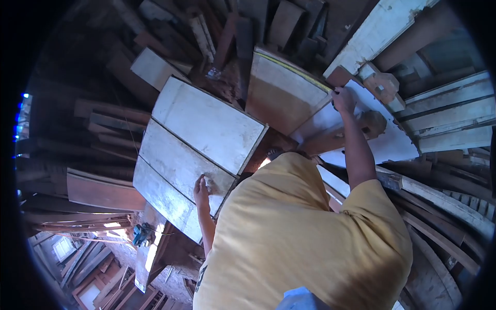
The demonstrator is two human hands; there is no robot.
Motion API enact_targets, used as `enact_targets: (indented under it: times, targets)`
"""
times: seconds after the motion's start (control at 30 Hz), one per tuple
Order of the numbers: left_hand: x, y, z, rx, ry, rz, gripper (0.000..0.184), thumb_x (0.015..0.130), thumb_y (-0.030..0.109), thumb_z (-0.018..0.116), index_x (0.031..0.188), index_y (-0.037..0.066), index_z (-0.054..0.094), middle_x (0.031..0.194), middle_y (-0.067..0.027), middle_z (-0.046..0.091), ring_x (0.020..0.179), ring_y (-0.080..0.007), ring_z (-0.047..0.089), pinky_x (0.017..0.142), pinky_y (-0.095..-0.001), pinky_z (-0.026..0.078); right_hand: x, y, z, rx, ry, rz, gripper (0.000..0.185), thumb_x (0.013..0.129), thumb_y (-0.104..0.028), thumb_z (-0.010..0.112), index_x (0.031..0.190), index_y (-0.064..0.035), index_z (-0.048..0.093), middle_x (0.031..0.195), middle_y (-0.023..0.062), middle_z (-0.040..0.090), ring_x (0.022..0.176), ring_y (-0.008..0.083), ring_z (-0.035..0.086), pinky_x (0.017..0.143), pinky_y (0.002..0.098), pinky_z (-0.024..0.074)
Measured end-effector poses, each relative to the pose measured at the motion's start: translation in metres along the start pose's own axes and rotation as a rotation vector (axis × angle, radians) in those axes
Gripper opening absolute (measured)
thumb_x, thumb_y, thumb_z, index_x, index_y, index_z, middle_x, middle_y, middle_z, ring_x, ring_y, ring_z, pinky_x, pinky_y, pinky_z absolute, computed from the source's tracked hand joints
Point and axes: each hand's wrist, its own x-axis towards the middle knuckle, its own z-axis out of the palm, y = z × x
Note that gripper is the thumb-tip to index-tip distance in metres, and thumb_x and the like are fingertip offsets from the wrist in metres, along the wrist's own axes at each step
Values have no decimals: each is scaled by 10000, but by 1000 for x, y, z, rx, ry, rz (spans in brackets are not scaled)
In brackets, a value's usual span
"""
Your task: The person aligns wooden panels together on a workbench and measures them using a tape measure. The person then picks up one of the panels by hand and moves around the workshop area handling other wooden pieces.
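My left hand (201, 190) is over the lower edge of a large whitish panel (206, 124) made of several boards. Its fingers are stretched out, with no held object visible. My right hand (343, 99) reaches forward to the corner of a brown-and-white board (284, 90), fingers closed. A thin yellow strip that looks like a tape measure blade (294, 70) runs along that board's far edge to my right hand. Whatever case sits in the fingers is mostly hidden. Below my right forearm lies a wooden beam (330, 138) with a rounded end, across a white sheet (392, 137).
Stacked timber (454, 113) lines the right side, with a long whitish plank (380, 33) at upper right. Offcuts (222, 44) are piled at the back. At lower left, a teal power tool (140, 235) sits on a board. Planks (103, 191) lie at left.
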Motion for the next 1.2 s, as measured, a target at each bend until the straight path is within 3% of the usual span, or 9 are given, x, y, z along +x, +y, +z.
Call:
enact_targets:
  times: [0.13,0.63,0.7,0.73,0.8,0.83,1.03,1.13,1.2]
  targets:
    - [5,-2,2,11,45,18,360,1042,324,530,1320,124,643,1063,-12,653,788,-85,511,610,-241,455,-1,0,-3,-121,-30,87,281,883,-360,656,1008,-130,757,1017,148,725,988,349,684,859,462,528]
    - [2,-9,0,48,61,32,351,1039,308,540,1297,104,663,936,23,622,742,-55,488,631,-227,416,-1,28,2,-233,37,-30,261,864,-317,684,910,-71,756,888,142,727,806,323,698,733,429,540]
    - [-3,-7,-1,47,56,39,366,1037,324,551,1298,90,661,835,34,597,714,-50,499,616,-220,411,13,49,2,136,-211,-205,264,858,-278,692,855,-18,731,773,121,690,693,231,655,666,378,508]
    - [-5,-5,2,30,78,18,366,1037,324,551,1298,90,661,835,34,597,714,-50,499,616,-220,411,7,36,-11,126,-233,-230,264,858,-278,692,855,-18,731,773,121,690,693,231,655,666,378,508]
    - [-11,-1,6,-9,134,91,363,1035,321,560,1294,89,663,813,50,572,706,-37,480,597,-219,399,-18,-2,-70,343,-587,-113,263,849,-246,693,808,14,704,701,83,639,637,156,590,624,335,471]
    - [-14,-1,5,-6,135,70,363,1035,321,560,1294,89,663,813,50,572,706,-37,480,597,-219,399,-21,-6,-81,333,-603,-106,263,849,-246,693,808,14,704,701,83,639,637,156,590,624,335,471]
    - [-19,-11,7,-44,135,78,359,1037,306,559,1314,95,647,1019,10,650,764,-49,497,665,-216,418,-20,-8,-105,-26,-673,-209,222,808,-218,690,810,3,716,690,88,653,639,182,617,625,353,480]
    - [-27,-15,10,-38,175,140,344,1041,288,554,1309,94,649,971,27,629,739,-43,465,643,-215,399,-27,-16,-87,-368,-662,-238,242,789,-230,695,895,-18,742,796,140,712,724,264,688,676,397,528]
    - [-34,-15,11,-3,221,203,338,1040,274,557,1307,88,650,914,28,599,720,-44,437,629,-219,378,-37,-14,-45,-692,-498,-366,260,829,-266,680,959,-53,752,1019,162,739,972,311,722,825,421,566]
